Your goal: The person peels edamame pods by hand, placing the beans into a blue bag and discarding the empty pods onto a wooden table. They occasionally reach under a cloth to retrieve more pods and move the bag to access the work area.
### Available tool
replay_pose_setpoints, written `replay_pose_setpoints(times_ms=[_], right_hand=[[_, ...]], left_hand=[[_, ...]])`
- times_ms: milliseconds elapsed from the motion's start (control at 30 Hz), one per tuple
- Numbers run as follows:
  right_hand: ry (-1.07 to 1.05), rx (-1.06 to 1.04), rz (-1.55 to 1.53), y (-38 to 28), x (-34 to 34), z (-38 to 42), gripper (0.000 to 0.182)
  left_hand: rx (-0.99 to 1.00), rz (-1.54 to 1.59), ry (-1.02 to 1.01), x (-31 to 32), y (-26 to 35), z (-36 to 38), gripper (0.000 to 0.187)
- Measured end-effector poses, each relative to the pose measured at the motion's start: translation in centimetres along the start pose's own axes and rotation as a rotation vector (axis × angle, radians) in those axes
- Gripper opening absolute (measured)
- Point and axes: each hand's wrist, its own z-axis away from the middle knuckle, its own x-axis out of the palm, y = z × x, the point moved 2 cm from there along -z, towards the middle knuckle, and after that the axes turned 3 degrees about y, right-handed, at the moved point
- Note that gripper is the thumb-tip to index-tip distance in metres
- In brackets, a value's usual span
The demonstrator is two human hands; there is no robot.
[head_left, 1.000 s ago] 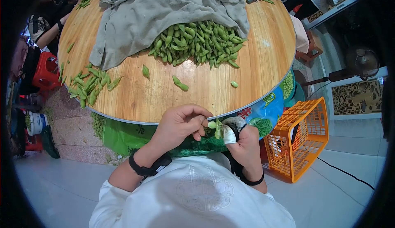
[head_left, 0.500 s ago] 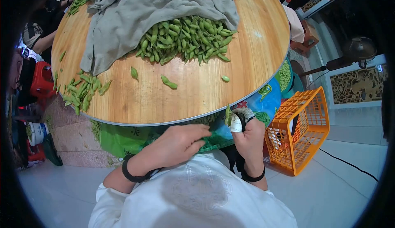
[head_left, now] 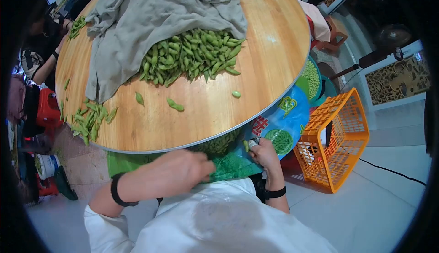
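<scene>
My right hand [head_left: 266,154] sits just below the table's edge and pinches a green edamame pod [head_left: 245,146]; a white wrap covers one fingertip. The pod is over a green and blue plastic bag [head_left: 279,120] that hangs under the table and holds a heap of pods [head_left: 220,143]. My left hand [head_left: 178,170] is blurred, with fingers curled at the bag's near rim. Whether it grips the bag cannot be seen. Both wrists wear black bands.
The round wooden table [head_left: 256,70] carries a big pile of edamame [head_left: 190,56] under a grey cloth [head_left: 151,15], a small pile [head_left: 89,118] and loose pods [head_left: 175,105]. An orange basket [head_left: 338,143] stands at the right. Another person's arm [head_left: 45,65] reaches in far left.
My left hand dropped from the pod to the bag's rim. My right hand lowered with the pod toward the bag. The view swung left.
</scene>
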Motion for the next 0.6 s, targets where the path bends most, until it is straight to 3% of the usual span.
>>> replay_pose_setpoints(times_ms=[100, 167, 267, 333, 433, 500, 600], right_hand=[[-0.076, -0.038, 0.111, 0.1, -0.2, -0.4, 0.007], [-0.1, 0.001, -0.007, -0.8, 0.1, 0.0, 0.007], [-0.138, 0.017, -0.027, -1.0, -0.1, 0.3, 0.008], [-0.152, 0.021, -0.033, -0.8, -0.5, 0.5, 0.008], [-0.201, 0.021, -0.207, -1.1, -1.7, 0.5, 0.008], [-0.2, 0.05, -0.541, -1.5, -2.5, 0.7, 0.008], [-0.243, -0.083, -0.667, -1.9, -2.9, 1.0, 0.012]], left_hand=[[0.1, -0.131, 0.471, -3.8, 0.0, -3.3, 0.021], [0.178, -0.168, 0.753, -4.3, -1.8, -6.8, 0.017], [0.232, -0.231, 0.844, -4.4, -4.1, -9.9, 0.012], [0.208, -0.251, 0.783, -4.7, -5.0, -10.7, 0.011], [0.203, -0.247, 0.677, -4.3, -3.4, -9.2, 0.009], [0.169, -0.132, 0.53, -2.6, -1.5, -7.6, 0.01], [0.225, -0.123, 0.553, 0.1, 0.6, -5.4, 0.009]])
